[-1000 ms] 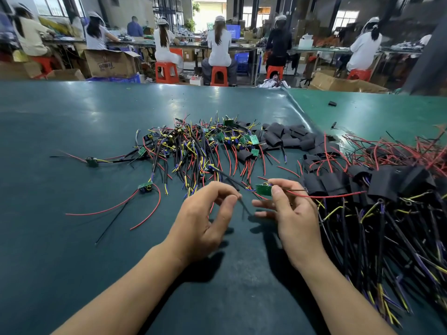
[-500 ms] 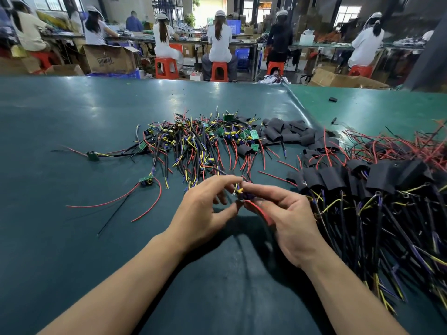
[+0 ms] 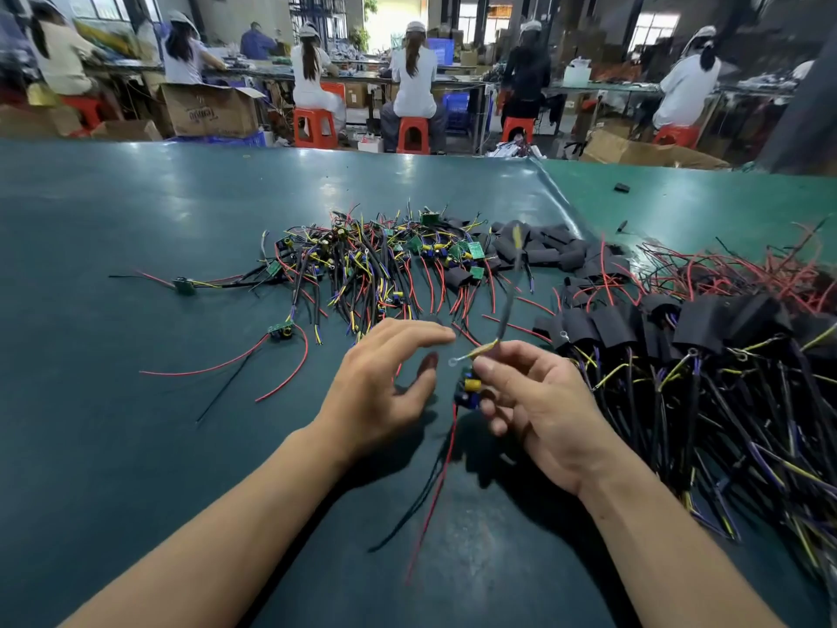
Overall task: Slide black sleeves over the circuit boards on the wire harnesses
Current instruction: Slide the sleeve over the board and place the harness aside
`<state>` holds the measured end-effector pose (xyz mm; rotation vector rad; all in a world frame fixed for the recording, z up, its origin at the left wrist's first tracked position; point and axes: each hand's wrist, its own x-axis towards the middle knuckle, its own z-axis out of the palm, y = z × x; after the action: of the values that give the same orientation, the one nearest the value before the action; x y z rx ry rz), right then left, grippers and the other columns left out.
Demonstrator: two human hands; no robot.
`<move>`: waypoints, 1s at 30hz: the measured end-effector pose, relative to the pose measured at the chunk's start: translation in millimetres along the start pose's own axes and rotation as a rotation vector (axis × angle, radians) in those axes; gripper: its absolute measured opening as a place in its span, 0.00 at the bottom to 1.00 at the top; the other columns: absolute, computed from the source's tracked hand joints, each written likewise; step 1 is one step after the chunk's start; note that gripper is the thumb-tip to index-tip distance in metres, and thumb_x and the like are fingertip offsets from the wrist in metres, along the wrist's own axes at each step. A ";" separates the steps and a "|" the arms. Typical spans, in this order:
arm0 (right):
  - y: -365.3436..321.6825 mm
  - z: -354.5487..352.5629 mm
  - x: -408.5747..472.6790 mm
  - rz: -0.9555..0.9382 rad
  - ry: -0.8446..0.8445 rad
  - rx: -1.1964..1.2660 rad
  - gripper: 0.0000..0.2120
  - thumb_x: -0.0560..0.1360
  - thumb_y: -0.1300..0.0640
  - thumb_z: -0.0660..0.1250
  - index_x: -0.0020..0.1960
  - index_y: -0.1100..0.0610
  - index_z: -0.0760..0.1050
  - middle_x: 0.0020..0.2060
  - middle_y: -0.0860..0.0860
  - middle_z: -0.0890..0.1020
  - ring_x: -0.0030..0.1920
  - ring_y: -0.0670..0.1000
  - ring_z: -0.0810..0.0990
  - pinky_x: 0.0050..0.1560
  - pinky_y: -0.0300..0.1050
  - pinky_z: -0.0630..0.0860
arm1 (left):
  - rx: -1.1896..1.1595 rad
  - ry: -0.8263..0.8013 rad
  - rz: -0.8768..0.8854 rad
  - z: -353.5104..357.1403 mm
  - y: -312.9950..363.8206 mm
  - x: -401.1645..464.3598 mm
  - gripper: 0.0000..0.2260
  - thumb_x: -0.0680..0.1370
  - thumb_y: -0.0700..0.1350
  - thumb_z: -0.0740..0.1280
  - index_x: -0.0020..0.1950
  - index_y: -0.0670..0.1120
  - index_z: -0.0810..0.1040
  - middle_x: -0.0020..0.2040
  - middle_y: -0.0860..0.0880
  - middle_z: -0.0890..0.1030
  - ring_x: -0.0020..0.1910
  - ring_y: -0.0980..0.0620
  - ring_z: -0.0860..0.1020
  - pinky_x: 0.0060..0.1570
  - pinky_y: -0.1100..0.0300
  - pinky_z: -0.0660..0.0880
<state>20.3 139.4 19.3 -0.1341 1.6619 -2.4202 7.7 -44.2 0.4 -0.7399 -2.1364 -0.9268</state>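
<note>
Since half a second ago my hands have parted: my left hand has let go and hovers with fingers relaxed, holding nothing. My right hand pinches the circuit board above the green table, its red wire trailing down. Loose black sleeves lie beyond; unsleeved harnesses ahead, sleeved harnesses at right.

Factory assembly floor, capped workers on red stools, long benches, cardboard boxes, wire harnesses
</note>
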 end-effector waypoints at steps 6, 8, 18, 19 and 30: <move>-8.4 -4.8 -1.7 -0.108 0.140 0.064 0.03 0.82 0.62 0.60 0.49 0.57 0.70 0.32 0.54 0.80 0.25 0.54 0.80 0.23 0.40 0.75 | 0.238 -0.133 -0.138 -4.0 -28.5 4.7 0.09 0.70 0.32 0.73 0.48 0.39 0.83 0.49 0.45 0.84 0.52 0.42 0.80 0.57 0.51 0.74; -8.0 -6.3 -0.9 -0.140 0.138 0.095 0.01 0.81 0.61 0.61 0.52 0.57 0.71 0.33 0.56 0.79 0.28 0.56 0.82 0.26 0.42 0.78 | 0.323 -0.247 -0.152 -7.2 -40.6 17.5 0.11 0.70 0.34 0.73 0.52 0.39 0.82 0.52 0.44 0.83 0.54 0.40 0.78 0.59 0.51 0.72; -10.7 -11.4 2.0 -0.390 0.274 0.073 0.16 0.64 0.60 0.74 0.51 0.57 0.78 0.37 0.58 0.82 0.36 0.55 0.83 0.39 0.43 0.80 | 0.462 -0.516 -0.049 41.4 -70.4 123.3 0.14 0.76 0.35 0.62 0.59 0.44 0.80 0.57 0.46 0.80 0.59 0.45 0.75 0.60 0.51 0.72; -10.4 -12.0 2.3 -0.390 0.270 0.077 0.15 0.64 0.60 0.73 0.50 0.57 0.79 0.37 0.57 0.82 0.35 0.55 0.83 0.38 0.42 0.80 | 0.522 -0.567 -0.064 50.4 -74.3 133.0 0.16 0.76 0.35 0.61 0.62 0.45 0.77 0.60 0.46 0.78 0.61 0.45 0.74 0.62 0.50 0.71; -17.8 -13.9 -0.4 -0.355 0.253 0.129 0.15 0.66 0.61 0.71 0.52 0.61 0.74 0.41 0.60 0.85 0.36 0.59 0.85 0.34 0.42 0.79 | 0.648 -0.757 0.046 73.7 -105.1 152.2 0.15 0.75 0.37 0.63 0.59 0.48 0.78 0.52 0.42 0.79 0.54 0.42 0.76 0.52 0.50 0.74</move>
<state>16.1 158.4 30.9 -0.1154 1.6960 -2.9078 -185.5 -14.1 38.0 -0.8614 -2.8113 0.1567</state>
